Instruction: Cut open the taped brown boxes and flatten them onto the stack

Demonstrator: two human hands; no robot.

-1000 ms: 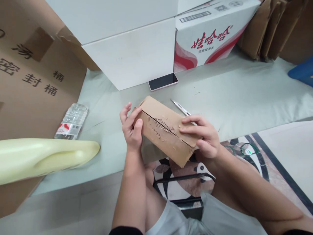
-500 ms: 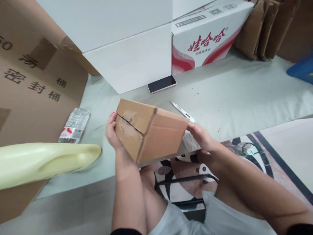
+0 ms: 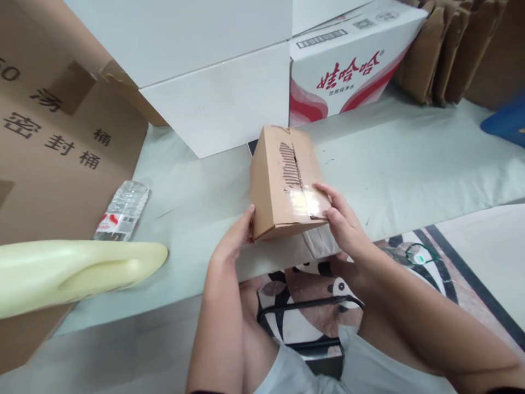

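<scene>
A small brown cardboard box (image 3: 273, 180) is held tilted above the cloth-covered table, with dark printed marks and shiny clear tape on its upper face. My left hand (image 3: 234, 235) grips the lower left edge, its thumb against the side and its other fingers mostly hidden. On the right side, my right hand (image 3: 343, 219) clasps the taped corner, fingers on the top face. Below the box, near the table edge, lies a pale wrapped packet (image 3: 322, 242). A phone (image 3: 252, 146) shows only one corner behind the box. The white utility knife is hidden from view.
A clear water bottle (image 3: 125, 210) lies at left, beside a large printed carton (image 3: 61, 164). A pale yellow smooth object (image 3: 90, 268) juts in from the left. White boxes (image 3: 221, 104), a red-and-white carton (image 3: 344, 82) and folded cardboard (image 3: 443, 54) line the back.
The box has turned in my hands and moved away from me, showing its taped, printed face. My left hand has moved right; the box now covers the knife and most of the phone.
</scene>
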